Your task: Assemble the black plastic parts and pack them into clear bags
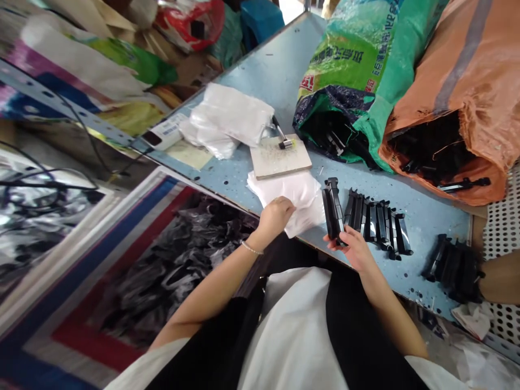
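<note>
My left hand [277, 215] is closed in a pinch at the top of a stack of thin white plastic bags [303, 189], whose right edge is smeared by motion. Between the fingers and thumb of my right hand [352, 245] are long black plastic parts [333, 208], at least two side by side, held upright by their lower end. Just right of them, a row of several similar black parts [379, 219] lies on the blue table [268, 81]. A flat board [280, 157] rests on the far part of the bag stack, with a small black-and-silver tool [285, 142] on top.
More white bags [231, 116] lie beyond the board. A green sack [345, 81] and an orange sack [459, 108], both holding black parts, lie open toward me. Another black cluster [453, 265] sits at right. Below left, a striped sack [134, 260] holds many bagged black pieces.
</note>
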The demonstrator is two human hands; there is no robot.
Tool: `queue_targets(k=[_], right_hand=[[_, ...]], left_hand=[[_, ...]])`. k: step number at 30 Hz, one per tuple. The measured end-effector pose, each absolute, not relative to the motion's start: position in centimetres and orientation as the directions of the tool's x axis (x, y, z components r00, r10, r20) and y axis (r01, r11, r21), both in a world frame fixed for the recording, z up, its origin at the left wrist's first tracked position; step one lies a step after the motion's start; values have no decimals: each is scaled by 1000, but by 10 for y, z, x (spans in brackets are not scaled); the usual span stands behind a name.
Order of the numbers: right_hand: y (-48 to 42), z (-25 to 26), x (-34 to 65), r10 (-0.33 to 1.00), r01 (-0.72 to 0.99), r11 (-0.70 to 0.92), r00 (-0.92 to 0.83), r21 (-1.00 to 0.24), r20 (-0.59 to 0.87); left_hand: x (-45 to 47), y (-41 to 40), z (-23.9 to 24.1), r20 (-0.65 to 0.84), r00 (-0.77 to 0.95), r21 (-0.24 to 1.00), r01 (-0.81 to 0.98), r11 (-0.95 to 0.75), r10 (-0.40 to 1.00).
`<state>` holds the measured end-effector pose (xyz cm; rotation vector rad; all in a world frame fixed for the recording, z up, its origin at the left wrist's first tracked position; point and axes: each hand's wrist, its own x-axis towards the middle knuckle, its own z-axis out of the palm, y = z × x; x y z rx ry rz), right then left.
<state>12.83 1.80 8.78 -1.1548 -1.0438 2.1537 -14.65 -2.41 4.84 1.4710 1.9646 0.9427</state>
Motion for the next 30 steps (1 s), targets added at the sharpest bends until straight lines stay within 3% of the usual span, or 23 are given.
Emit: queue_targets(k=[2,5,9,11,13,16,19,22,25,30], right_hand=[[13,86,123,683,-98,-624,-551,-775,-480],[3,83,113,594,-129,-712,-636,-690,-493],[-12,69,98,333,-103,-905,-775,-413,-537],[-16,60,95,239,-100,-959,-789,-266,-565],[-18,55,98,234,-148,-970,-788,-193,-570],[-17,57,106,280,-204,-958,-814,-202,-508],[-15,61,103,239,-154,-964,-861,-218,-448],[-12,59,95,198,-115,-973,-866,-203,-460],[-11,56,94,244,-162,-965,-846,-208,-474],[-13,59,97,208,-131,-972,-871,-197,-446]], left_hand=[[-160,-14,49,-142,-350,882,380,279,926],[-172,-2,52,-329,-332,927,63,369,884],[-176,3,53,-371,-294,929,-125,349,881],[-176,1,53,-325,-329,945,-132,298,886],[-177,-2,54,-295,-336,955,-125,268,894],[-176,-6,56,-322,-309,946,-131,295,895],[-173,-7,59,-334,-334,942,-121,312,881],[-172,-7,62,-248,-359,961,24,274,900],[-176,-9,64,-209,-332,947,168,275,920],[-178,-12,64,-252,-296,943,136,302,921]])
